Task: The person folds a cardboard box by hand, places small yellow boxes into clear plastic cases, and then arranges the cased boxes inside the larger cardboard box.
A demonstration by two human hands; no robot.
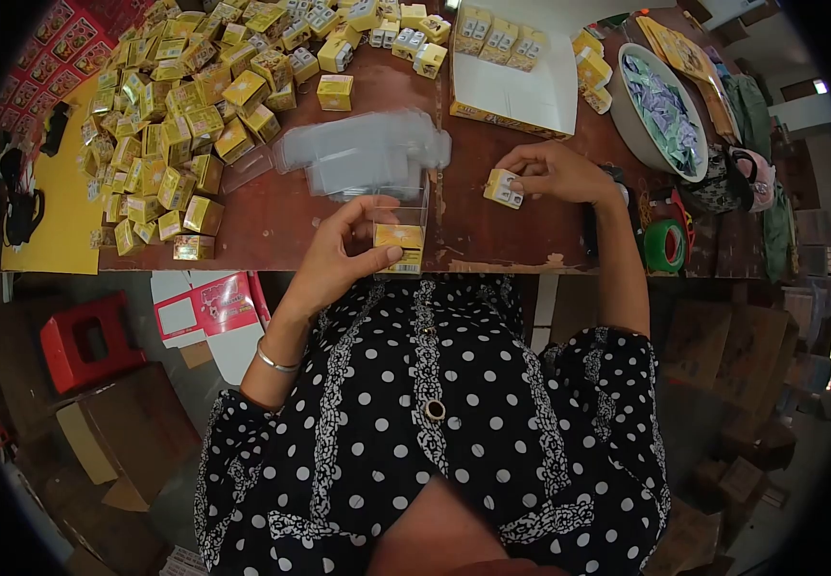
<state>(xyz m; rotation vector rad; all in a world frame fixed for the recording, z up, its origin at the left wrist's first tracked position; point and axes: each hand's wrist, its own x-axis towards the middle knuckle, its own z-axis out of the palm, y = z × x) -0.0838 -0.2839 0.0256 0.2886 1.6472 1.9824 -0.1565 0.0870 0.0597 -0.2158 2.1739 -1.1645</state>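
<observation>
My left hand (337, 257) is closed around a clear plastic box (402, 200) at the table's front edge. A small yellow box (399, 236) sits in the lower part of that plastic box. To the right, my right hand (564, 173) pinches another small yellow-and-white box (502, 189) between thumb and fingers, just over the tabletop. Behind my left hand lies a pile of flat clear plastic pieces (363, 154). One yellow box (335, 92) stands apart, beyond that pile.
A large heap of small yellow boxes (176, 125) covers the table's left and back. At back right, a white tray (531, 96) holds a few boxes. Further right are a basin (624, 120) of small packets and a green tape roll (664, 245). A red stool (94, 338) stands below left.
</observation>
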